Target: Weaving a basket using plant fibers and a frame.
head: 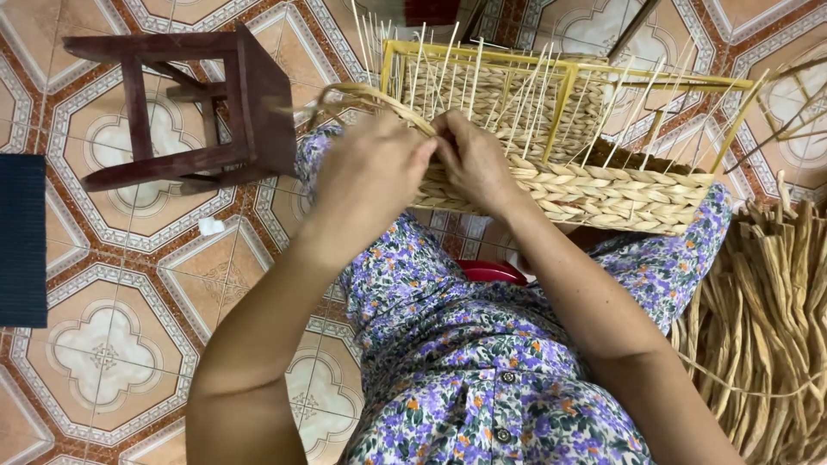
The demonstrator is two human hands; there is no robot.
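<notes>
Half-woven basket (568,164) lies on its side across the person's lap, just beyond both hands: a yellow metal frame (562,95) with thin pale upright stakes (448,65) and several rows of braided straw already wound around its lower part. Left hand (370,176) is closed, fingers curled around a braided straw strand (362,93) that arcs up and away to the left of the knuckles before bending back to the basket's corner. Right hand (474,164) sits touching the left, fingertips pinched on the same strand where it meets the weave, pressed against the woven rows. Beneath the forearms spreads a purple floral dress (482,362), and a red object (491,271) peeks out between the knees, mostly hidden. Off to the right of the right arm lies a heap of dried straw (767,319). Left of the left hand, well apart, a dark wooden stool (194,108) stands on the patterned tile floor (103,344).
</notes>
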